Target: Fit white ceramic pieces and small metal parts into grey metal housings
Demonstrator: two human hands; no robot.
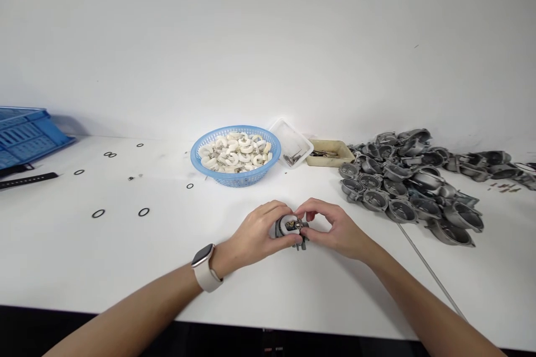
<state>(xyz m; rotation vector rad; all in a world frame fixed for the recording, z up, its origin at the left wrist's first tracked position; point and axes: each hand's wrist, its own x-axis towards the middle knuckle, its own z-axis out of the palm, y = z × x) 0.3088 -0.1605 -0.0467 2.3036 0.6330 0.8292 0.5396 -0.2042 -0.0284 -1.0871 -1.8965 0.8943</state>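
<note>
Near the middle of the table, my left hand (262, 232) is wrapped round a grey metal housing (302, 244) with a white ring-shaped part (286, 225) seated in it. My right hand (330, 227) has thumb and index finger closed on a small metallic fitting (298, 224) at the housing's right side. Dark and yellowish details show inside the ring, too small to name. Fingers cover much of the housing. My left wrist wears a watch with a pale strap.
A blue basket (238, 180) of white C-shaped parts stands behind my hands. Beside it are a clear tray (293, 136) with metal pins and a beige tray (335, 163). Many grey housings (402, 210) pile up at right. Black rings (98, 213) and a blue crate (33, 136) lie left.
</note>
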